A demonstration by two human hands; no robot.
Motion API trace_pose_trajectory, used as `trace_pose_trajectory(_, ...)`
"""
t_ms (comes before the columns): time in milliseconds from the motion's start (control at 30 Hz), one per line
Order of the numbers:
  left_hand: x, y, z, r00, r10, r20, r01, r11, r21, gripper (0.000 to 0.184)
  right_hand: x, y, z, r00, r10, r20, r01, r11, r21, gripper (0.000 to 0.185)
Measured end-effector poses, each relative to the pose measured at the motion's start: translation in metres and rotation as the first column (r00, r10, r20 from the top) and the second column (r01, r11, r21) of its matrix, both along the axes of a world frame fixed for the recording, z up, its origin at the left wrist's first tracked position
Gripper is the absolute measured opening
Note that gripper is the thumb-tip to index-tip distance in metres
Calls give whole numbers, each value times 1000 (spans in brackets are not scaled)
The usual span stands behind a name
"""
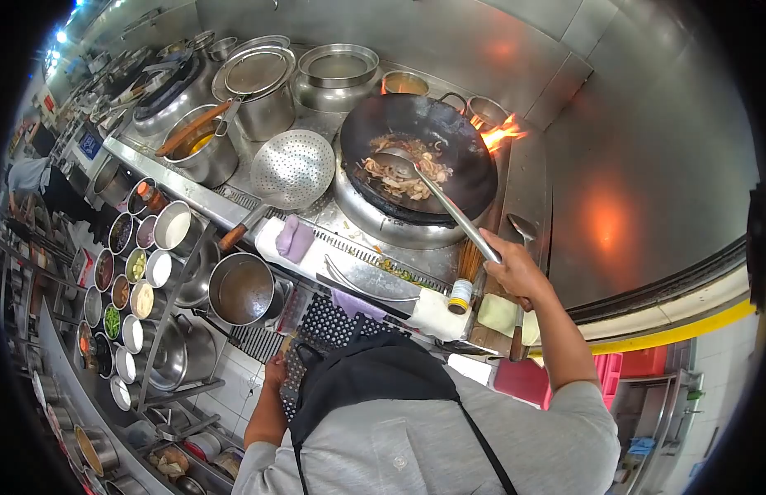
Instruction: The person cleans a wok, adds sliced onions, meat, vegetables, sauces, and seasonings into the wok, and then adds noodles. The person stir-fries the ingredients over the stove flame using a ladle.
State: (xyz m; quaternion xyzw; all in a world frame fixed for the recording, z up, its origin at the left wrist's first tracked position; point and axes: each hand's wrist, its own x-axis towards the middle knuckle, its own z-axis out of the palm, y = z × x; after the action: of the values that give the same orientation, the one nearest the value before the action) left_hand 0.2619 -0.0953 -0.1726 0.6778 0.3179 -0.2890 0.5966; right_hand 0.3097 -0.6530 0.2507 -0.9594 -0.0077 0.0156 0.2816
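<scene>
My right hand (512, 262) is closed round the handle of a long metal ladle (459, 216). The bowl of the ladle rests among sliced, browned food (409, 183) in a large black wok (469, 157) on the round burner. Flames (504, 134) rise at the wok's right rim. My left hand (276, 371) hangs low beside my body, below a pot of brownish liquid (244, 290); its fingers look curled, and what they hold, if anything, is too small to make out.
A perforated strainer (293, 169) lies left of the wok, near a pot with yellow contents (203, 148). Several ingredient containers (143, 299) stand at the left. A spoon (521, 226) and a labelled can (460, 296) are near my right hand. Another person (28, 176) stands far left.
</scene>
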Motion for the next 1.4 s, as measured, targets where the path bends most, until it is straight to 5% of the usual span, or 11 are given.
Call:
trace_pose_trajectory(233, -9, 42, -73, 960, -58, -275, 49, 998, -38, 20, 49, -3, -42, 993, -114, 33, 115, 993, -21, 60)
trace_pose_trajectory(300, -4, 49, -75, 943, 33, -331, -150, 931, -334, 17, 80, -13, -61, 985, -149, 89, 155, 985, -69, 61)
trace_pose_trajectory(400, -4, 13, -7, 991, -85, -105, 90, 995, 48, 15, 81, -23, -61, 987, -107, 119, 124, 982, -142, 63)
trace_pose_trajectory(567, -5, 17, 2, 999, -38, 5, 37, 994, 98, 16, 11, -41, 29, 994, -36, -101, 6, 958, -287, 71)
trace_pose_trajectory(633, -14, 46, -37, 969, 168, -182, -209, 949, -237, 22, -18, -50, 56, 996, 62, -56, -78, 939, -336, 69)
trace_pose_trajectory(767, -39, 30, 5, 992, 62, -111, -43, 986, 162, 18, -56, -49, 84, 997, 12, -78, -39, 935, -353, 68)
trace_pose_trajectory(1033, -1, 22, 9, 993, -3, -118, 24, 983, 184, 19, -79, -49, 110, 991, -60, -117, 11, 925, -381, 66)
trace_pose_trajectory(1200, 29, 13, -11, 992, -128, 23, 125, 986, 113, 20, -34, -62, 38, 1000, -4, -21, -2, 957, -291, 69)
trace_pose_trajectory(1300, 40, 2, -1, 987, -138, 81, 132, 988, 74, 20, 3, -80, -37, 912, 222, 344, -86, 926, -368, 69)
trace_pose_trajectory(1367, 42, -4, 7, 989, -104, 109, 102, 994, 30, 19, 17, -56, -47, 891, -398, -217, 450, 832, 324, 55)
trace_pose_trajectory(1400, 36, -6, 14, 991, -49, 122, 49, 999, 1, 17, 25, -50, -57, 891, -397, -218, 450, 833, 323, 55)
